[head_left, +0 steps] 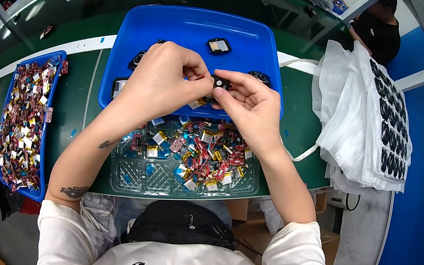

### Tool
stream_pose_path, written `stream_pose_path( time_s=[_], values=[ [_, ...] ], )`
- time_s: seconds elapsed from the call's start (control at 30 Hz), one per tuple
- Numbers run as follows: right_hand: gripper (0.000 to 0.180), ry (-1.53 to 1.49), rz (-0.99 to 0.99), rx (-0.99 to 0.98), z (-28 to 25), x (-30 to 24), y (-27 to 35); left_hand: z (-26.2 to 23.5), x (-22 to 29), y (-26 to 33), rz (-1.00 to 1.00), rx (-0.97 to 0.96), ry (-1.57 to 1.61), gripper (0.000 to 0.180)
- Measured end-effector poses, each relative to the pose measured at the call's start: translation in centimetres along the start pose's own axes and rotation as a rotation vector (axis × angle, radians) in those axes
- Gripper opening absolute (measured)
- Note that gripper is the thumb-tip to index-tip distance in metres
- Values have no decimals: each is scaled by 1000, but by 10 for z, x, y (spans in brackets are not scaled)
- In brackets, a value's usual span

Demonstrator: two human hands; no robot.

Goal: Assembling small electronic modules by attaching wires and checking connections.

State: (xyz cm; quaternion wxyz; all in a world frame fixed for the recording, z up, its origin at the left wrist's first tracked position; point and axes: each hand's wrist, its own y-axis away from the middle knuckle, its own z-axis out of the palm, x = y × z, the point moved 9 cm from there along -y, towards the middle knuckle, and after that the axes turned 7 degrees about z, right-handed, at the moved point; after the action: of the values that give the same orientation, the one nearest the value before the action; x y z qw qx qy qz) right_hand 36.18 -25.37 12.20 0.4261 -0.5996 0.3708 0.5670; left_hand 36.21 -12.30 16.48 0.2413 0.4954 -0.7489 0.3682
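Note:
Above the near part of a blue tray [198,19], my two hands meet at a small black plastic casing [221,83]. My right hand [253,108] grips the casing between thumb and fingers. My left hand [168,76] is closed in a pinch at the casing's left side, and a bit of a small red part [199,77] shows at its fingertips. A similar black casing with a pale insert [218,46] lies farther back in the tray. More black casings, such as one at the tray's right side [259,78], are partly hidden by my hands.
A clear plastic tray [128,174] right before me holds many small red boards with silver battery cells. At the left stands a blue bin [42,165] heaped with similar parts. White sheets bearing black casings [390,118] are stacked at the right. Other people work around the green bench.

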Motion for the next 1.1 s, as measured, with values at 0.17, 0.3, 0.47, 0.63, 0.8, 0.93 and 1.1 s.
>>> stream_pose_path(
  time_s=[0.17,0.3,0.47,0.63,0.8,0.93,1.1],
  values=[
    [25,8,-10,15,-1,0,0,1,-1,0,-3,4,0,17],
    [21,-28,-20,60,-3,0,1,3,1,1,10,11,-22,16],
    [16,-86,-42,123,-14,0,0,6,7,1,35,6,72,17],
    [17,-119,-43,195,-25,2,0,4,6,2,8,-8,103,18],
    [21,-187,12,235,-28,3,0,5,7,1,-39,-38,146,16],
    [21,-251,-9,270,-31,0,1,11,0,2,-74,-110,203,15],
    [20,-290,16,221,-30,6,1,17,1,3,-92,-179,307,14]
  ],
)
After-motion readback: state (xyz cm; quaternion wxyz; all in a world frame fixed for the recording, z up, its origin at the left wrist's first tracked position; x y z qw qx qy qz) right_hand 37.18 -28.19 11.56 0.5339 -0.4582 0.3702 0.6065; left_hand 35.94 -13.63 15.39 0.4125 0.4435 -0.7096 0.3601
